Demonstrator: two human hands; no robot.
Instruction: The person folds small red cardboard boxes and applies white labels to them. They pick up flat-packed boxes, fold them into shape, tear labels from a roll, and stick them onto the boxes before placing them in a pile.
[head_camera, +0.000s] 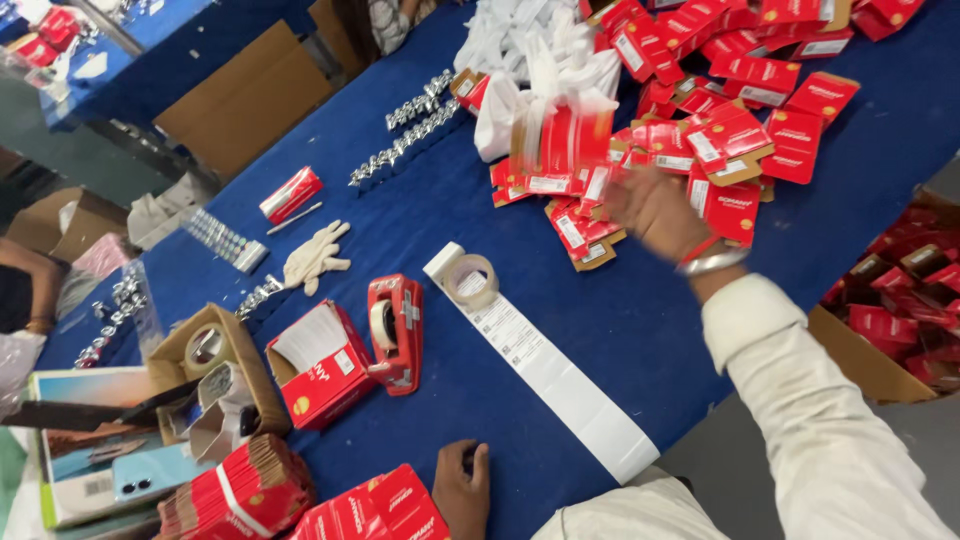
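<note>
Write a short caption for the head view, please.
Right hand reaches into red packets on a blue table; left hand rests at its edge.

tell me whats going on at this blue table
A person in white sleeves works at a blue table. The right hand, blurred, reaches into a heap of flat red cartons, by a raised bunch of them. The left hand rests at the near edge beside bundled red cartons. Between the hands lie a strip of white labels and a red tape dispenser.
</note>
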